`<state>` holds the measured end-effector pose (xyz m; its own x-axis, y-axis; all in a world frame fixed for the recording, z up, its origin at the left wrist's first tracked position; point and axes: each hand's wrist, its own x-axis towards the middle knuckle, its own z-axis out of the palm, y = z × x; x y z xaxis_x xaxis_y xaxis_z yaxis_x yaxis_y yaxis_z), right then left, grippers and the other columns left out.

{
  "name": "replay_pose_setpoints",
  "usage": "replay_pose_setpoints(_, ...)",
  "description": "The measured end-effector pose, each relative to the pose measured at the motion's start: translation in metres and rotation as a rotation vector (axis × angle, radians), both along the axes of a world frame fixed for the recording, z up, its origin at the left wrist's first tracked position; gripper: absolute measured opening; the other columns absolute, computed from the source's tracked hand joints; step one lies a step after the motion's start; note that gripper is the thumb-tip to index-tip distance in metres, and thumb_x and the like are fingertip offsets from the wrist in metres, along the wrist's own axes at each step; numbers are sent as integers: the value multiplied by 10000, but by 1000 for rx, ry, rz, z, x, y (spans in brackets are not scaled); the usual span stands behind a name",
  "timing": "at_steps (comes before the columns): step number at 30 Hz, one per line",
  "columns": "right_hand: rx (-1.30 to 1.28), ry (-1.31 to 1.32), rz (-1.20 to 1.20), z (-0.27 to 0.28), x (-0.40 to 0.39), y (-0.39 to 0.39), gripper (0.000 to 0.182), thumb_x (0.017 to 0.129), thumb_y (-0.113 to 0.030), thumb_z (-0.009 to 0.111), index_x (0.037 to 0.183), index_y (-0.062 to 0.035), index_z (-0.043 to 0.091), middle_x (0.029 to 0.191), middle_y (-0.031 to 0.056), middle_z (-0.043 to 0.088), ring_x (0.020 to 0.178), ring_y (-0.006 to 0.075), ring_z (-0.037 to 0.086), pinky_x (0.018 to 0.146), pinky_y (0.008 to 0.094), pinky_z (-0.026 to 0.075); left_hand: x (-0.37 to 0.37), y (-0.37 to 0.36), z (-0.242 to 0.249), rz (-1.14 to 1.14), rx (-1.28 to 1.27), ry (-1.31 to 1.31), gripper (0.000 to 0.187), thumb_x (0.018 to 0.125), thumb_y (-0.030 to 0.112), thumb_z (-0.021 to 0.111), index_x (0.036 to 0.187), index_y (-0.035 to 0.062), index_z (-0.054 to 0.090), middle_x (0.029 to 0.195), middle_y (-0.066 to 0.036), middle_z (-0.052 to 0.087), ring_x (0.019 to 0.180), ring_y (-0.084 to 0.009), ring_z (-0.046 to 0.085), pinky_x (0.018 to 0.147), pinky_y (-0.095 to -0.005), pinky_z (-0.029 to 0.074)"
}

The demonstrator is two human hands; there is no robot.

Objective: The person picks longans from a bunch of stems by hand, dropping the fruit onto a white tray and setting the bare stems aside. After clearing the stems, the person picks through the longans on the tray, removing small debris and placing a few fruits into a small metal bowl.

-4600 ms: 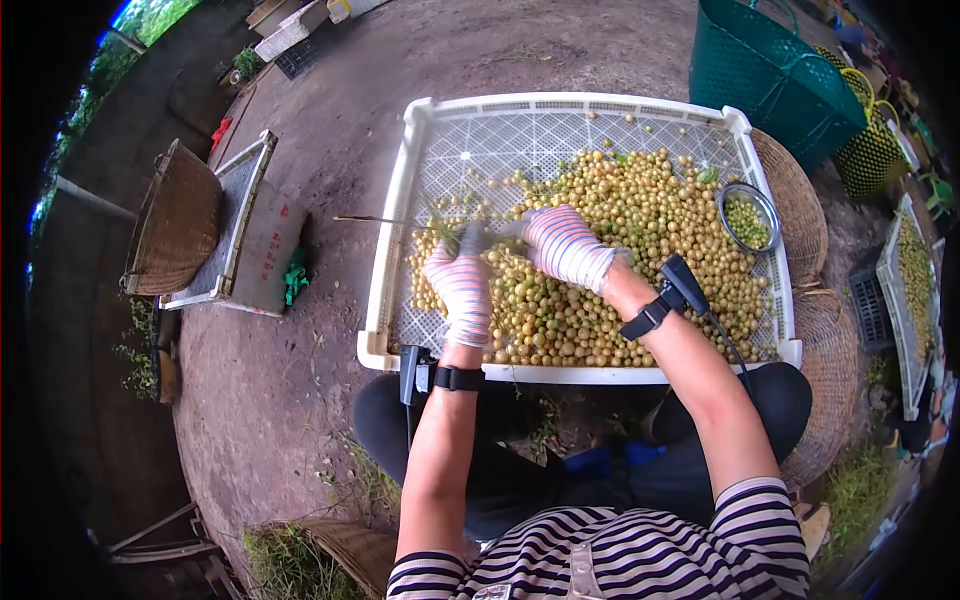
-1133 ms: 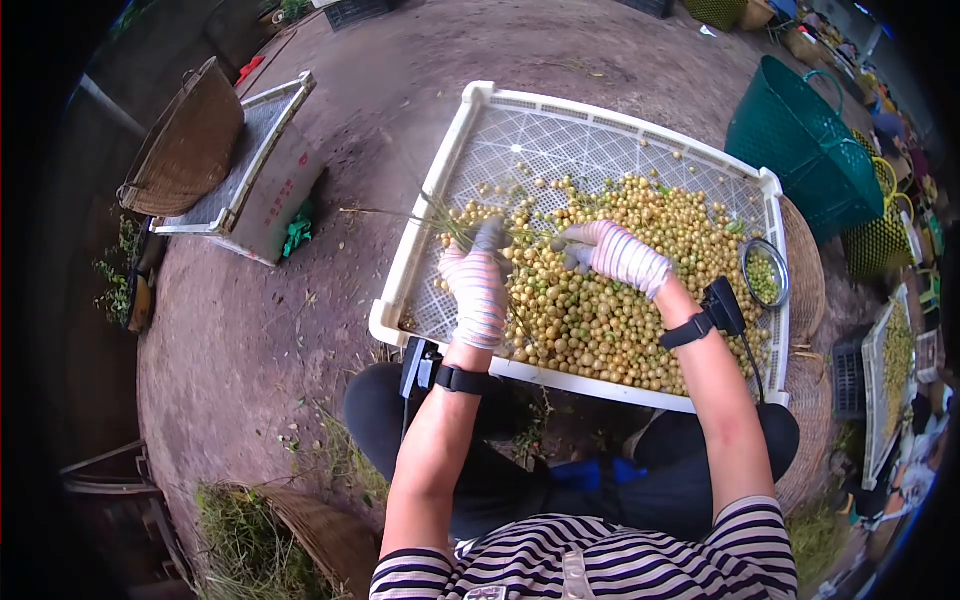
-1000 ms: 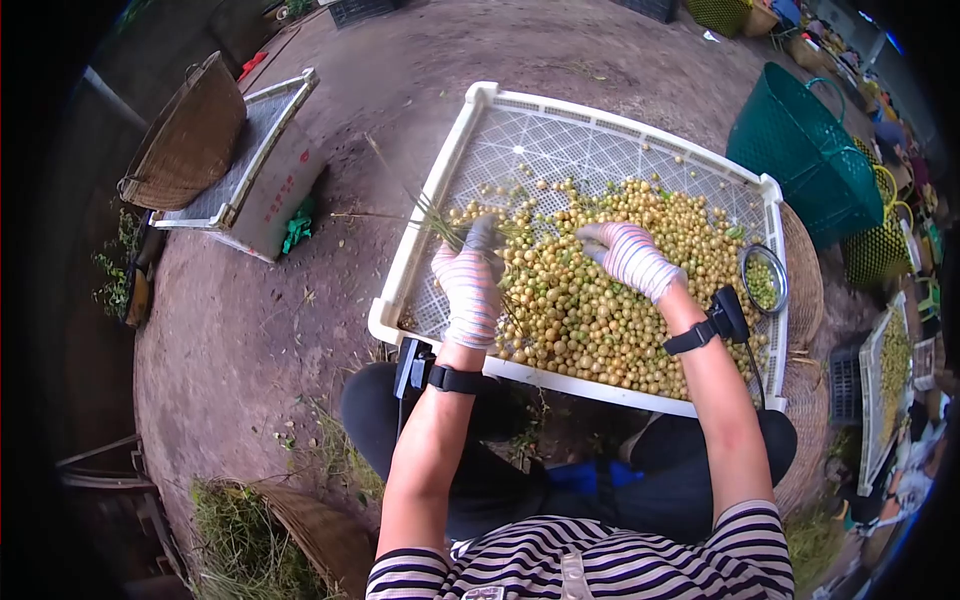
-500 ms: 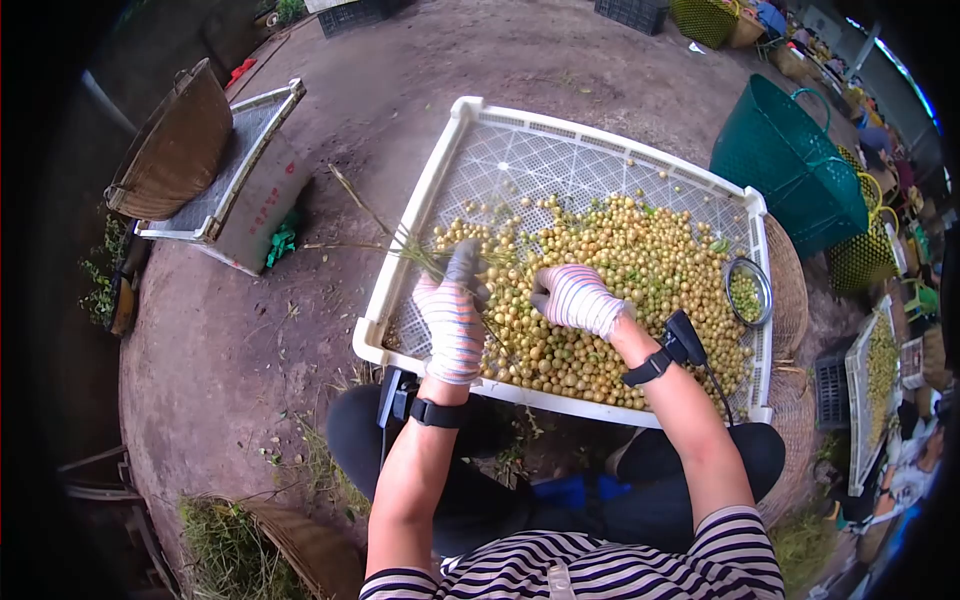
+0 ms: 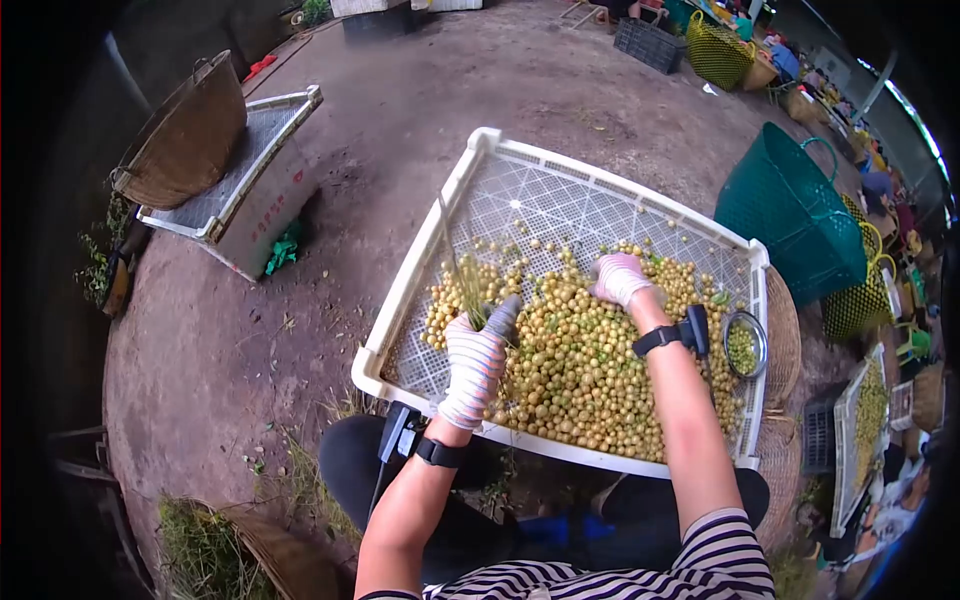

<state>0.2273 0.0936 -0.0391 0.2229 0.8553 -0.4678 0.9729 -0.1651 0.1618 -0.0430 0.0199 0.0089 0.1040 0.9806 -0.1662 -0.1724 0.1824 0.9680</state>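
Small round yellow-green fruits (image 5: 575, 365) lie heaped in a white plastic mesh tray (image 5: 600, 182) over my knees. My left hand (image 5: 474, 362), in a striped glove with grey fingertips, is closed round a bunch of thin stems (image 5: 463, 275) that stick up above the tray's left side. On the far side of the heap, my right hand (image 5: 622, 279), gloved too, has its fingers curled down at the fruits. Its fingertips are hidden, so what they hold cannot be made out. A round metal bowl (image 5: 762, 352) with small green fruits sits at the tray's right edge.
A teal woven basket (image 5: 785, 220) stands beyond the tray's right corner. At left, a brown basket (image 5: 190, 140) leans on a white crate (image 5: 265, 215). Cut stems (image 5: 205, 550) lie in a basket at lower left. A black crate (image 5: 648, 45) and people are farther back.
My right hand has moved away from me, to the far side of the fruits. My left hand has shifted slightly right and nearer, and its stems have swung from pointing left to upright.
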Motion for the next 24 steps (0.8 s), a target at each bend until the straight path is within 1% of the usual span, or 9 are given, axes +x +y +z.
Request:
replay_pose_setpoints(2, 197, 379, -93, 5, 17, -10, 298, 795, -381, 709, 985, -157, 760, 903, 119, 733, 815, 263, 693, 832, 390, 535, -1, -1, -7, -35, -2, 40, 272, 885, 305, 716, 729, 97, 634, 597, 3, 606, 510, -85, 533, 480, -245, 383)
replay_pose_setpoints(7, 417, 1013, -508, 50, 26, -23, 443, 869, -384, 728, 1017, 32, 693, 687, 63, 640, 577, 136, 584, 553, 298, 517, 12, 1, -14, -29, -40, -106, 280, 930, 305, 671, 805, 54, 668, 673, -23, 648, 558, -100, 576, 554, -245, 447)
replay_pose_setpoints(12, 468, 1756, -685, 54, 1, -59, 394, 929, -352, 654, 1056, 21, 651, 798, 85, 675, 680, 191, 653, 639, 352, 568, 23, -3, -28, -206, 5, -137, 322, 915, 156, 676, 1212, 32, 661, 829, -17, 687, 635, -67, 570, 589, -216, 453)
replay_pose_setpoints(15, 369, 2064, -788, 30, -26, -75, 392, 956, -336, 608, 1123, 18, 610, 932, 126, 691, 837, 237, 685, 743, 379, 577, 37, -9, -44, -206, 202, -25, 412, 853, 50, 719, 1258, 53, 641, 907, 5, 675, 771, -73, 595, 711, -228, 496)
replay_pose_setpoints(17, 299, 2214, -790, 14, -43, -86, 396, 963, -314, 591, 1185, 13, 570, 1058, 161, 678, 965, 258, 671, 837, 394, 562, 37, -10, -40, -255, 469, 347, 443, 817, -11, 719, 1245, 76, 646, 983, -24, 684, 876, -124, 623, 783, -257, 514)
replay_pose_setpoints(18, 443, 2176, -673, 0, -58, -93, 375, 962, -307, 578, 1154, 15, 575, 1053, 160, 678, 956, 266, 671, 830, 369, 556, 39, -12, -33, -267, 614, 463, 443, 808, -19, 719, 1234, 80, 650, 998, -45, 688, 892, -143, 632, 790, -267, 517)
replay_pose_setpoints(19, 623, 1734, -269, -35, -53, -93, 364, 962, -284, 554, 1165, 18, 567, 1034, 165, 678, 957, 274, 670, 825, 366, 551, 45, -11, -48, -245, 628, 358, 511, 772, 51, 736, 1267, 118, 630, 1093, -143, 668, 909, -279, 680, 796, -340, 543)
replay_pose_setpoints(21, 742, 1223, 86, -44, -56, -98, 333, 953, -232, 529, 1170, 17, 575, 984, 162, 678, 934, 271, 666, 806, 354, 542, 48, -11, -49, -229, 696, 441, 495, 769, 56, 728, 1252, 115, 637, 1090, -147, 668, 897, -304, 677, 791, -349, 544)
replay_pose_setpoints(24, 733, 1130, 51, -18, -59, -115, 288, 925, -147, 524, 1150, 4, 621, 887, 141, 676, 860, 235, 657, 762, 329, 528, 41, -10, -41, -248, 717, 553, 443, 763, 43, 712, 1199, 91, 654, 1056, -165, 678, 900, -326, 675, 779, -366, 548)
